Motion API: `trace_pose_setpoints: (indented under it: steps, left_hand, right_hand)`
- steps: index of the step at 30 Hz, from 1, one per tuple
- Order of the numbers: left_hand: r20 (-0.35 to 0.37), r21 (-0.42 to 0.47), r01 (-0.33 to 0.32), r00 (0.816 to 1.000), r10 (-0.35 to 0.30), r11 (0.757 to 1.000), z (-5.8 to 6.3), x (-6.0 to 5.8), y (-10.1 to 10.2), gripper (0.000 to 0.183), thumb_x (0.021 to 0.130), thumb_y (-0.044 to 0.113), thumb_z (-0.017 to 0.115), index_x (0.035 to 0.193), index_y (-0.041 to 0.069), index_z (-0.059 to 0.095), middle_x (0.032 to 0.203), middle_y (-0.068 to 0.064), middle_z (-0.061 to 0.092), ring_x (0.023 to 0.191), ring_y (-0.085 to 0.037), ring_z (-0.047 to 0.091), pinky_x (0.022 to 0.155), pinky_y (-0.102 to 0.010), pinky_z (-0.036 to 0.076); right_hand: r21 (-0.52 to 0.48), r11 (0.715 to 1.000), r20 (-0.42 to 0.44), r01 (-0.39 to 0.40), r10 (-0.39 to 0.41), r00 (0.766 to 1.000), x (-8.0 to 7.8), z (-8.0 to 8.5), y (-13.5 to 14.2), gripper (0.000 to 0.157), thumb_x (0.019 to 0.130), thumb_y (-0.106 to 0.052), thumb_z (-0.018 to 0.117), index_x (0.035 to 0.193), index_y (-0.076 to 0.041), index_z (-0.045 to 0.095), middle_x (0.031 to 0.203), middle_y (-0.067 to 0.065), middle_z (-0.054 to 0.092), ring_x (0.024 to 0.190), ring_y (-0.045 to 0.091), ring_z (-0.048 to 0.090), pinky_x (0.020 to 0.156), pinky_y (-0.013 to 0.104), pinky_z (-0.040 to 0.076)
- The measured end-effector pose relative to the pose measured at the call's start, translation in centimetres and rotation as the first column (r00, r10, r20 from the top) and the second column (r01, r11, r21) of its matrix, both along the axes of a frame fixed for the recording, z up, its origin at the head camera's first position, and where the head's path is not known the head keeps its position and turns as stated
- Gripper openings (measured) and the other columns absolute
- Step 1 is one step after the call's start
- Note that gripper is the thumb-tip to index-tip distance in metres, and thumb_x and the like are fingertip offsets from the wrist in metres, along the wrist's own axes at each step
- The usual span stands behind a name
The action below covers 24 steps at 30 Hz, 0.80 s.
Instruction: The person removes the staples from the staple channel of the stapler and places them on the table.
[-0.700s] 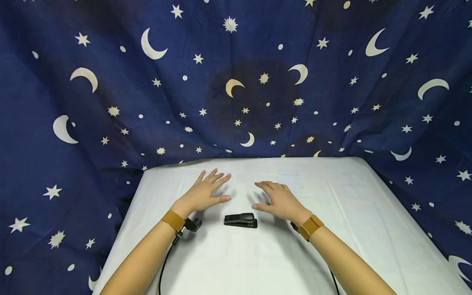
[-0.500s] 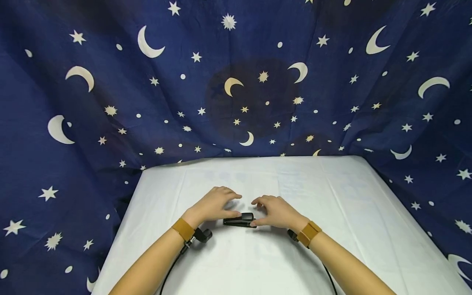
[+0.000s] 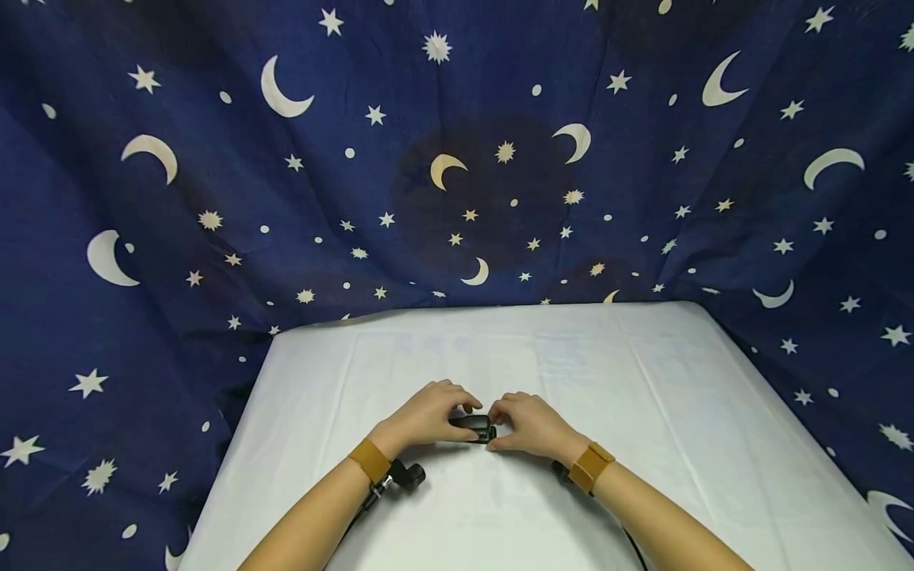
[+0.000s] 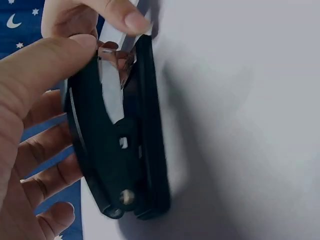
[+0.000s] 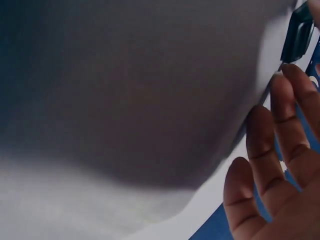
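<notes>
A black stapler lies on the white-covered table, partly hidden by both hands. My left hand grips its upper arm, the thumb on the near side and the fingers round the far side. At the stapler's right end, my right hand pinches the tip of the base between thumb and fingers. The left wrist view shows the stapler from the side, its upper arm and base spread apart at the tip and a strip of metal between them. Only one end of the stapler shows in the right wrist view.
A white cloth covers the table. Behind and beside it hangs a dark blue curtain with moons and stars. Each wrist wears a brown strap, and a black camera with a cable hangs under the left one.
Both hands have come down and inward from above the table to the stapler. Their spread fingers have curled in, and both now hold it. The stapler stays in about the same place.
</notes>
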<state>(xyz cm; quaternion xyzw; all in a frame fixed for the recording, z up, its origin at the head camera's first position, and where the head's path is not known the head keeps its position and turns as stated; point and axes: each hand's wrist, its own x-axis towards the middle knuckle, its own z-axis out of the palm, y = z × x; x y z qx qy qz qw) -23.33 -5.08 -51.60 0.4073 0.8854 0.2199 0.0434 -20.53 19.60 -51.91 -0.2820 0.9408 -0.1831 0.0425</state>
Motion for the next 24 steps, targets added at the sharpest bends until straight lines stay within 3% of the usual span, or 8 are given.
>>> trace_pose_setpoints:
  steps: [7,24]
  left_hand:
    - [-0.007,0.027,-0.001,1.0,0.002,1.0,-0.75,0.43,0.31,0.03,0.09,0.037,0.08,0.117,0.026,0.074,0.107,0.015,0.071,0.09,-0.004,0.054,0.087,-0.027,0.045]
    - [-0.09,0.015,-0.011,0.996,0.013,1.0,-1.05,0.46,0.5,0.028,0.089,0.037,0.08,0.115,0.025,0.075,0.105,0.015,0.072,0.089,-0.003,0.056,0.086,-0.026,0.042]
  right_hand:
    - [-0.007,1.0,0.012,-0.011,0.011,1.0,0.12,-0.01,-0.36,0.027,0.083,-0.037,0.087,0.096,-0.023,0.068,0.085,-0.011,0.064,0.08,0.005,0.051,0.079,0.034,0.045]
    - [0.002,1.0,0.013,-0.021,0.021,1.0,0.37,0.47,-0.63,0.026,0.083,-0.036,0.087,0.09,-0.024,0.064,0.083,-0.01,0.063,0.079,0.007,0.048,0.077,0.034,0.038]
